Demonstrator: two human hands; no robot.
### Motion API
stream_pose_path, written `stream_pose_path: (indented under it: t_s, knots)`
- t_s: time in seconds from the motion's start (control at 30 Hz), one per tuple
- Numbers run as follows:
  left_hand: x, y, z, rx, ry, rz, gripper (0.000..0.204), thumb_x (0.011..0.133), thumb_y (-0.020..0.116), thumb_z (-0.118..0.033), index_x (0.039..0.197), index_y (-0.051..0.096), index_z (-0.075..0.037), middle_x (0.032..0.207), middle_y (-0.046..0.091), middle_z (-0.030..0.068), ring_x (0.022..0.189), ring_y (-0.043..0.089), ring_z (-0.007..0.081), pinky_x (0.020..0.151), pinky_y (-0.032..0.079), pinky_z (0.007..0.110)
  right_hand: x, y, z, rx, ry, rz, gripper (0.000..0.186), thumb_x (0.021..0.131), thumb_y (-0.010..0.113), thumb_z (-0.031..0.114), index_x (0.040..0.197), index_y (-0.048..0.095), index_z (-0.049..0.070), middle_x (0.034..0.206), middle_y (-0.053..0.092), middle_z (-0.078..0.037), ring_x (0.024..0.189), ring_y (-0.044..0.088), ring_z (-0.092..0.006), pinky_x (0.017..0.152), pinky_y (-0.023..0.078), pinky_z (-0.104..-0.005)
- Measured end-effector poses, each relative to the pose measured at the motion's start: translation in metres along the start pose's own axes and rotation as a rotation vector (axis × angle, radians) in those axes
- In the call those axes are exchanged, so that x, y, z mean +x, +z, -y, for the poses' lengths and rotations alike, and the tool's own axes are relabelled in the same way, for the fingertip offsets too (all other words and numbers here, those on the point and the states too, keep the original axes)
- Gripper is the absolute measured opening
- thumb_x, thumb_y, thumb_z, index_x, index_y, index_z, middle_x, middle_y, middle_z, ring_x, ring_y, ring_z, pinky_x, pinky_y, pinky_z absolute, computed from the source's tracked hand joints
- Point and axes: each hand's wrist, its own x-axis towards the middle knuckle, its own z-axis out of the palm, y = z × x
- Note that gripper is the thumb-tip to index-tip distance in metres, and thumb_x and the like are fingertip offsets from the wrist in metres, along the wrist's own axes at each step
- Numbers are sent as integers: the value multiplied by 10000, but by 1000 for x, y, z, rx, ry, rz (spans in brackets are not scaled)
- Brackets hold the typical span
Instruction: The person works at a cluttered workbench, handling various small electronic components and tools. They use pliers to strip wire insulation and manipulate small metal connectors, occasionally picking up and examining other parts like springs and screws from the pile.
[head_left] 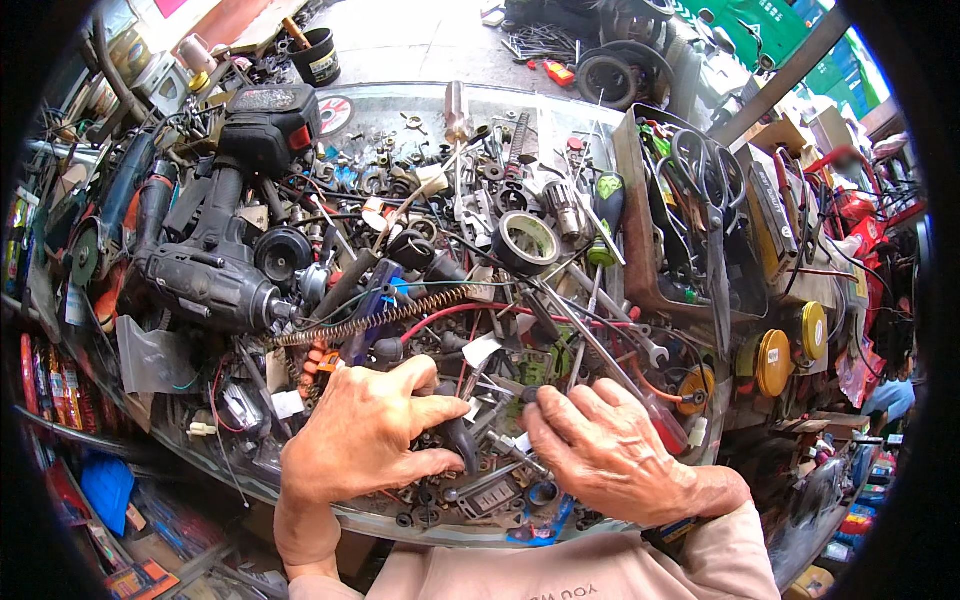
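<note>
My left hand (pixel 365 430) is bent over the heap of parts, its thumb and index finger closing around a black curved part (pixel 460 442). Beside it, my right hand (pixel 612 455) has its fingers curled in. A small dark tip (pixel 530 395) shows at those fingertips, but what they hold is mostly hidden. Just below lie a metal bolt-like rod (pixel 520 455) and a slotted metal plate (pixel 487 492). A long coil spring (pixel 375 322) stretches above my left hand, next to a red cable (pixel 470 311). A red-handled screwdriver (pixel 665 425) leans close to my right wrist.
A black cordless impact wrench (pixel 205 270) lies at the left, near an angle grinder (pixel 92 235). At the right, a rusty metal bin (pixel 640 235) holds scissors (pixel 705 170) and tools. A tape roll (pixel 527 243) sits mid-heap. Yellow round lids (pixel 773 362) stand beyond the bin.
</note>
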Motion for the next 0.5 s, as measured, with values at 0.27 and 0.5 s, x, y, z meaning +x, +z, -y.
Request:
stream_pose_path:
  t_s: [0.27, 0.5]
  knots:
    - [-5, -6, -5, 37, -73, 78, 371, 744, 793, -224, 1099, 733, -137, 951, 612, 81, 752, 668, 287, 654, 532, 406, 14, 25, 1, 11, -69, -72, 550, 760, 649, 165, 1283, 602, 4, 1150, 579, -147, 905, 585, -225, 754, 465, -354]
    - [-15, -9, 0, 41, -101, 3, 242, 763, 797, -268, 967, 774, -141, 902, 618, 62, 705, 662, 261, 628, 522, 400, 4, 18, 0, 88, -50, 54, 469, 756, 618, 177, 1158, 620, -64, 1083, 590, -170, 931, 574, -249, 756, 447, -342]
